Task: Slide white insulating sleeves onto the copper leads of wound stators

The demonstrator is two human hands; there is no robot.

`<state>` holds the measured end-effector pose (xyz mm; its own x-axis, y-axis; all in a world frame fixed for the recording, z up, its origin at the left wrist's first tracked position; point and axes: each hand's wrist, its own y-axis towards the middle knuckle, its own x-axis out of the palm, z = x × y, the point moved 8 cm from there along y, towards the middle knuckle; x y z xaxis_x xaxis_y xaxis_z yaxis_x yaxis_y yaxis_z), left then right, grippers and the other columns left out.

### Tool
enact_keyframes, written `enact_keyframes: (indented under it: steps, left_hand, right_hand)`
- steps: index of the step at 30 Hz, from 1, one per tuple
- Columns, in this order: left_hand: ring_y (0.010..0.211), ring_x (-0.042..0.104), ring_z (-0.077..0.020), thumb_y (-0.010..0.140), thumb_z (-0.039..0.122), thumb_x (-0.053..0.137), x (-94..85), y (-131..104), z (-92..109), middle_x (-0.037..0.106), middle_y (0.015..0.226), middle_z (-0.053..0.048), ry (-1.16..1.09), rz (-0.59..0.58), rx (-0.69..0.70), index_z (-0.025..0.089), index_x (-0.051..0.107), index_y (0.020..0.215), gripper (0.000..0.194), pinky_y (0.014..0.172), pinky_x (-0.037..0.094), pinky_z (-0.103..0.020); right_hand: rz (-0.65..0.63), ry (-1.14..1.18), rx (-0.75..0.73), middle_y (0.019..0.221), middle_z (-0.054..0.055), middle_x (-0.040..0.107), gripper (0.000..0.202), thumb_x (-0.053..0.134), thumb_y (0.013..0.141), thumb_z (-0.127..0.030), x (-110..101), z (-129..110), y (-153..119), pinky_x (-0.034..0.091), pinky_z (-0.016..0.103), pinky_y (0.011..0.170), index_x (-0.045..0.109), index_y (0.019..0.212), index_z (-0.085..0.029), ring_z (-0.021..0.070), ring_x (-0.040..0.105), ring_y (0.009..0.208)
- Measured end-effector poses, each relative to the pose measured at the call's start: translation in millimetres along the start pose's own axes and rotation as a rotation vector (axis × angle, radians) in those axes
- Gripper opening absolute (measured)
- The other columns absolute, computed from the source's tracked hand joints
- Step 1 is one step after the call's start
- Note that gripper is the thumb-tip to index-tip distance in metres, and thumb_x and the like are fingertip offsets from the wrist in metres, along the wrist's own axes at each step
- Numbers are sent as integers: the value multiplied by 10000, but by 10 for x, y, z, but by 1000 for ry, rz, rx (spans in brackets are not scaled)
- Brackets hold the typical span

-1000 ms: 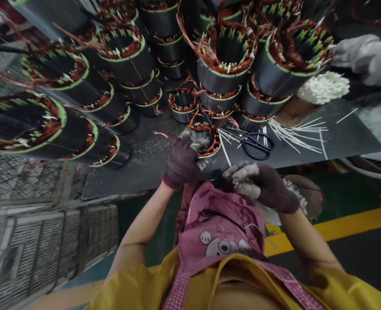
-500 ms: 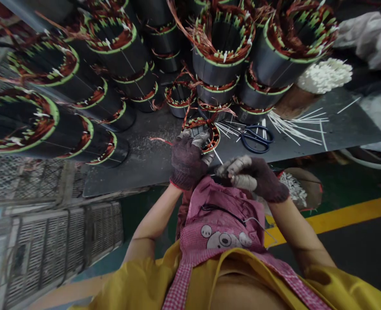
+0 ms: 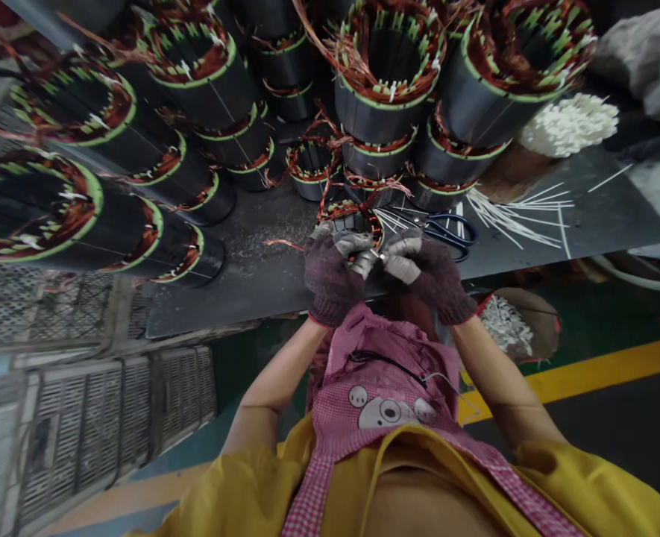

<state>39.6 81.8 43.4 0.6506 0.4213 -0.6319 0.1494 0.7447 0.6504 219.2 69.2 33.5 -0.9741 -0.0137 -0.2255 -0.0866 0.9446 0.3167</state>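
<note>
R grip (image 3: 433,277) on wht strip (image 3: 379,255)

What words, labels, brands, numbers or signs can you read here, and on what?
None readable.
Small wound core: nothing legible, partly behind the gloves.
Larger wound cores: white ties and pale lines, no legible text.
Scissors: any brand too small to read.
Pink apron: cartoon bear print, no lettering visible.
Yellow floor stripe: no lettering visible.

My gloves (image 3: 334,277): knitted cloth, fingertips wrapped, matt. Stator cores (image 3: 382,112): dark metal, smooth, dull sheen. My apron (image 3: 385,358): checked cloth, creased.
</note>
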Motion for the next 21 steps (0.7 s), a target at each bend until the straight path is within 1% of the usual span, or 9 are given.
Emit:
enact_keyframes:
  steps: [2,5,7,10,12,14,16,19,21]
  left_hand:
    - [1059,801,-272,1029,366,728,6,6,-5,845,992,-54,-29,-3,5,259,768,937,147,1188,558,-559]
    - [1027,808,-273,1016,334,741,-35,6,18,849,984,-54,-97,48,48,242,789,938,130,1172,562,-567]
    - [1023,809,-275,1003,312,752,-67,6,25,850,986,-52,-126,84,71,234,800,946,108,1159,567,-563]
    - [1044,806,-266,973,270,779,-85,20,21,851,997,-35,-148,77,86,244,806,955,41,1175,562,-537]
    - [1040,806,-258,959,229,785,-128,29,53,850,997,-23,-200,78,129,254,800,950,30,1188,556,-526]
    - [1033,807,-254,961,201,774,-192,32,99,850,1010,-24,-245,94,168,252,787,952,53,1173,565,-519]
    - [1025,805,-257,954,189,761,-235,34,126,848,1013,-34,-219,117,167,245,772,956,57,1122,590,-511]
    - [951,797,-259,878,162,777,-222,50,127,840,960,-32,-109,145,120,242,763,921,92,1030,616,-492]
    - [896,785,-263,831,154,794,-194,73,124,829,916,-25,-59,160,95,244,760,880,108,957,620,-481]
  right_hand:
    - [-5,16,-32,913,25,829,167,792,944,-404,12,-40,9,587,384,843,836,877,-257,220,743,874]
    - [-6,8,-56,887,30,821,185,775,936,-406,49,-76,38,569,369,800,830,850,-251,218,729,846]
    - [-16,-91,-3,845,37,811,196,758,929,-402,84,-20,82,547,368,780,833,851,-239,216,709,797]
    - [-53,-272,122,816,54,799,222,743,923,-406,113,130,156,504,370,758,833,857,-213,221,686,759]
    - [-96,-362,142,819,63,795,244,734,933,-417,122,158,189,479,370,748,825,851,-206,230,682,760]
    - [-123,-403,87,822,60,789,256,714,960,-419,132,87,201,472,363,747,811,846,-211,232,687,769]
    - [-116,-416,-21,860,58,797,255,690,995,-424,147,-53,194,486,355,761,803,897,-218,234,705,808]
    - [-65,-525,-208,924,82,810,279,606,1060,-399,183,-279,181,501,362,778,803,994,-214,247,718,853]
    - [-3,-590,-309,883,87,801,297,578,1068,-366,165,-425,187,498,373,763,801,949,-209,248,709,817]
